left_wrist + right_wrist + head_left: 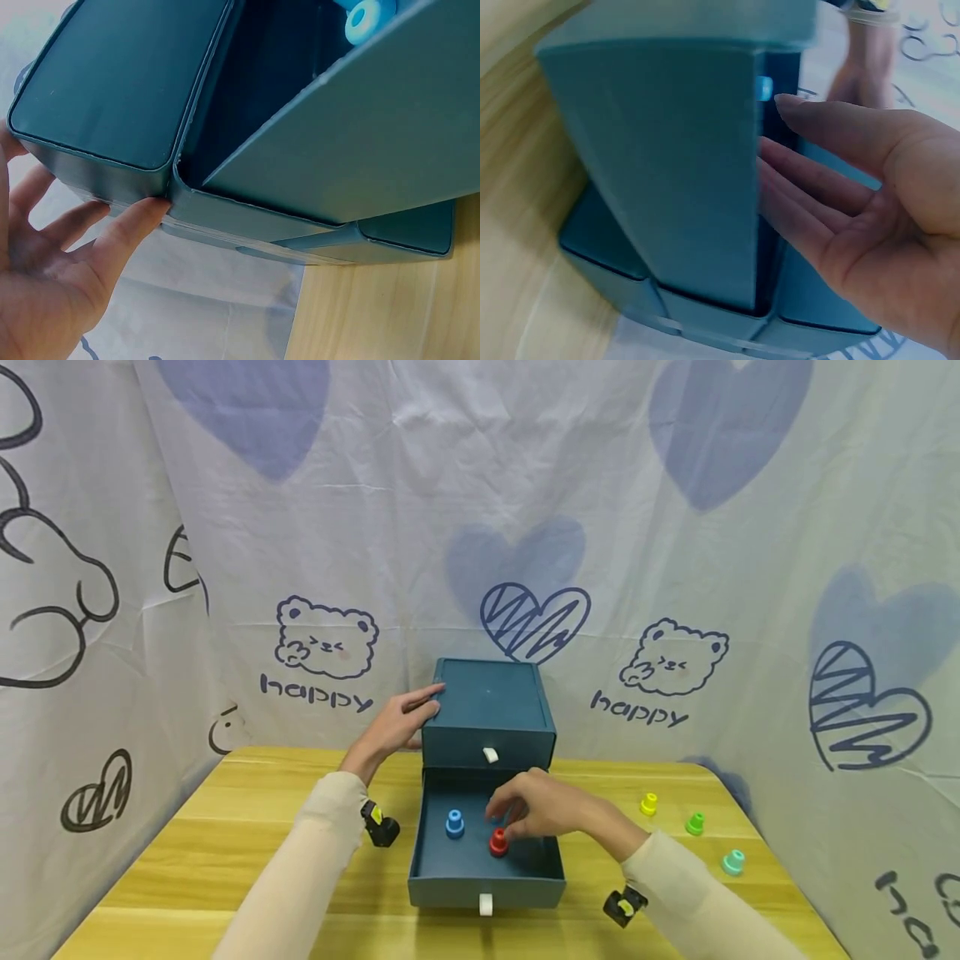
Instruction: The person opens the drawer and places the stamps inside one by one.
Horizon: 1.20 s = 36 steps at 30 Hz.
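Observation:
A dark teal two-drawer box stands near the back of the table, its lower drawer pulled out. My left hand rests against the box's left side with fingers extended; in the left wrist view, the thumb touches the side panel. Over the right part of the drawer hangs my right hand, thumb and fingers apart and bent loosely. Close below its fingertips stands a red stepped peg. A blue peg stands to the left, and another blue piece is partly hidden behind the fingers.
Yellow, green and mint pegs stand on the wooden table to the right. The upper drawer is closed, with a white pull tab. Behind the table hangs a white printed curtain.

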Motion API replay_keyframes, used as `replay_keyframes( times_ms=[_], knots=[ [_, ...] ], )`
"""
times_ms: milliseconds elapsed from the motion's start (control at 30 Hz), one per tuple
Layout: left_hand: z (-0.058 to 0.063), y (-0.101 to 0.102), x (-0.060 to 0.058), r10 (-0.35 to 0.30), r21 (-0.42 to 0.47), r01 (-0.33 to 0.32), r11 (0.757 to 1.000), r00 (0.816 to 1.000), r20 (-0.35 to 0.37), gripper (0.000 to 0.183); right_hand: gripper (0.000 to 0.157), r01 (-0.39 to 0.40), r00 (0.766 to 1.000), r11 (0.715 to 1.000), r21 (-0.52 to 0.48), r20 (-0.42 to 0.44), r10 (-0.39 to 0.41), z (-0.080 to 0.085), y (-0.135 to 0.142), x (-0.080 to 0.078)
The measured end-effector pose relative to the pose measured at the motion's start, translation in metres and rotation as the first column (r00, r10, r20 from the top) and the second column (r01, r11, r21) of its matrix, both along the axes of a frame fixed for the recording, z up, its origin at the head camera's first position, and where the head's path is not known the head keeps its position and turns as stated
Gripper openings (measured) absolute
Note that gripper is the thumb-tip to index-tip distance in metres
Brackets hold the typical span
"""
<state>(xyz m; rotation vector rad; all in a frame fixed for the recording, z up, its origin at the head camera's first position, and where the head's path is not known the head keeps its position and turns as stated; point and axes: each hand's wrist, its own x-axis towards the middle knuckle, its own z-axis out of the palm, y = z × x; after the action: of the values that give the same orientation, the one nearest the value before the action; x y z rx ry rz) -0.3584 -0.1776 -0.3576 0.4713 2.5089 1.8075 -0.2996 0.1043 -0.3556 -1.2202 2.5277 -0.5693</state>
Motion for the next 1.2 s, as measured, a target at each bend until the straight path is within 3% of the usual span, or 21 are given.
replay_keyframes(
  times_ms=[233, 633, 933, 1200],
  knots=[
    [-0.002, -0.002, -0.003, 0.002, 0.006, -0.002, 1.000, 1.000, -0.002, 0.053, 0.029, 0.016, 1.000, 0.996, -0.086, -0.009, -0.017, 0.010, 0.011, 0.007],
    [-0.002, -0.002, -0.003, 0.002, 0.008, -0.002, 1.000, 1.000, -0.003, 0.053, 0.026, 0.146, 0.989, 0.978, -0.148, -0.015, -0.150, 0.018, 0.027, 0.033],
    [-0.001, 0.001, -0.001, 0.008, 0.003, -0.008, 1.000, 1.000, 0.004, 0.054, 0.021, 0.125, 0.992, 0.971, -0.203, 0.030, -0.121, 0.013, 0.037, 0.049],
    [-0.002, 0.001, -0.001, 0.009, 0.004, -0.009, 1.000, 1.000, 0.001, 0.053, 0.020, 0.132, 0.988, 0.973, -0.191, 0.099, -0.115, 0.006, 0.035, 0.063]
  ],
)
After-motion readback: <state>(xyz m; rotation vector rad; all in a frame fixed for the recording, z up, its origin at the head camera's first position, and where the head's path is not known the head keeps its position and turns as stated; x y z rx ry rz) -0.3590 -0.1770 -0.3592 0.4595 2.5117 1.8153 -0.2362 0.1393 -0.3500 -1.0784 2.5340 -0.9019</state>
